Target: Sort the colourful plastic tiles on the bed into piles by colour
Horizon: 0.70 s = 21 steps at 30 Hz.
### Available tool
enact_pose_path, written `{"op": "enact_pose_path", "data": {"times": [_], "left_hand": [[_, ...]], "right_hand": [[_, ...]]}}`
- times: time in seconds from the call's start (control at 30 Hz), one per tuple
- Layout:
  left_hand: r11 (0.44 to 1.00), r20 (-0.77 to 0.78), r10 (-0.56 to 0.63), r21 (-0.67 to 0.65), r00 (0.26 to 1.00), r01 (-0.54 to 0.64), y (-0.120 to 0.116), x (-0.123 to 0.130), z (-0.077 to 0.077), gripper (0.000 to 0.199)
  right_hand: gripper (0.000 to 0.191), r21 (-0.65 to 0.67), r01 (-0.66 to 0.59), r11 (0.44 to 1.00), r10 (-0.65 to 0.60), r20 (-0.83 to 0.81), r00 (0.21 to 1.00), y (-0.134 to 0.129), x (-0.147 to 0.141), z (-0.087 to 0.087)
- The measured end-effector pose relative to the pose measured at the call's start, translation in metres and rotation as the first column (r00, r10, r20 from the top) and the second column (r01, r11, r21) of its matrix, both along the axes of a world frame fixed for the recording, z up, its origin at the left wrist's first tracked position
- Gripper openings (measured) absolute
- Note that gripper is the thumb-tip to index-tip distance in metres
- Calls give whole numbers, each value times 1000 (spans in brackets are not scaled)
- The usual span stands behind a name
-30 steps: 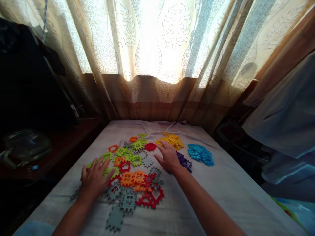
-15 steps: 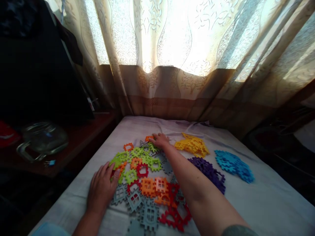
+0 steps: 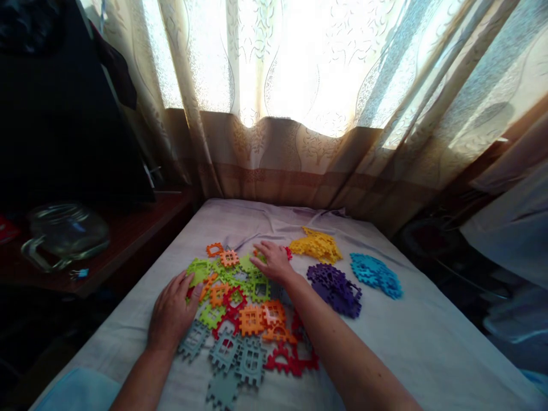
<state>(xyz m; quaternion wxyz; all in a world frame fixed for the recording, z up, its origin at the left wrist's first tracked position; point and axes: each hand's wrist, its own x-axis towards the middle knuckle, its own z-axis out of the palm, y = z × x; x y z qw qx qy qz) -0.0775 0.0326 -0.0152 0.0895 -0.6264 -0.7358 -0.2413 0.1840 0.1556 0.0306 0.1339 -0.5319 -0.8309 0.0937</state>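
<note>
A mixed pile of flat plastic interlocking building pieces with toothed edges lies between my hands. My left hand rests at the pile's left edge, fingers loosely bent beside a lime-green piece. Reaching over the far side, my right hand has its fingers spread on the green pieces; an orange bit and a red piece peek out around it. Orange window pieces, red frames and grey pieces lie nearer to me. What is under my right palm is hidden.
Separate heaps of yellow, purple and blue pieces lie to the right on the pale sheet. A glass jug and a binder clip stand on the dark side table at left. A curtain hangs behind.
The view has shifted slightly right. My right hand has drawn nearer over the pile's far side, and an orange window piece now lies beside the far orange frame. My left hand stays at the left edge.
</note>
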Motion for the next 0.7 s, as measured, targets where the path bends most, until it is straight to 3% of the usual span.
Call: {"op": "enact_pose_path", "data": {"times": [0.1, 0.27, 0.4, 0.5, 0.6, 0.7], "left_hand": [[999, -10, -23, 46, 1000, 24, 1, 0, 0, 59], [994, -25, -72, 86, 997, 74, 3, -3, -4, 56], [988, -32, -102, 112, 994, 105, 5, -5, -6, 53], [981, -35, -117, 149, 993, 120, 5, -6, -5, 51], [965, -26, -126, 226, 992, 129, 3, -5, 3, 46], [954, -8, -115, 277, 993, 113, -11, 3, 10, 44]], "right_hand": [[49, -25, 189, 982, -187, 68, 980, 7, 17, 5], [41, -82, 68, 994, -61, 80, 995, -15, 18, 2], [41, -127, -76, 989, 56, -158, 986, -53, 19, -3], [44, -125, -123, 985, 62, -409, 911, -75, 41, -3], [46, -81, 21, 996, -62, -549, 833, -96, 77, -2], [42, -28, 183, 983, -170, -524, 835, -125, 107, -12]]}}
